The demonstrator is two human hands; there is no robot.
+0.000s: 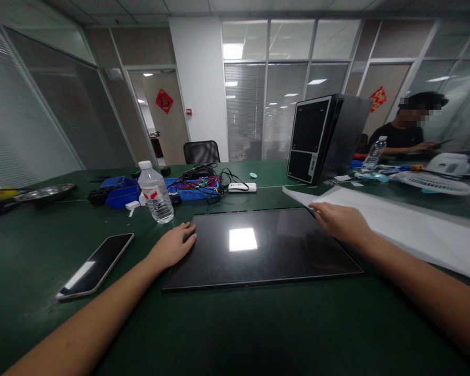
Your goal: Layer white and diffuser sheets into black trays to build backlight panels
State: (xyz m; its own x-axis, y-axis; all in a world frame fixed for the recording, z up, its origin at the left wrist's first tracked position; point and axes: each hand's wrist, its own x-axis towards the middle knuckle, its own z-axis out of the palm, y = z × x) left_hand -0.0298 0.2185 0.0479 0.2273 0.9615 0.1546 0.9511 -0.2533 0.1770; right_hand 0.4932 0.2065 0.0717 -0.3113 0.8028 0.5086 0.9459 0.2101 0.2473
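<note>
A black flat display panel (266, 256) lies face up on the green table, reflecting a ceiling light. My left hand (175, 244) rests against its left edge, fingers stretched out and slightly apart, not wrapped round it. Over the panel's far right corner, my right hand (339, 222) is closed with the edge of a thin white sheet (407, 224) at its fingertips. The sheet spreads from there to the right, partly behind my right forearm. Its corner lifts a little off the table beyond my fingers.
Left of my arm lies a smartphone (97, 266). A water bottle (155, 193) stands behind my left hand, near blue trays (196, 194) with tangled cables. A black computer case (329, 138) stands at the back right. Beyond it sit a second bottle (375, 154), a white fan (434, 177) and another person (401, 136).
</note>
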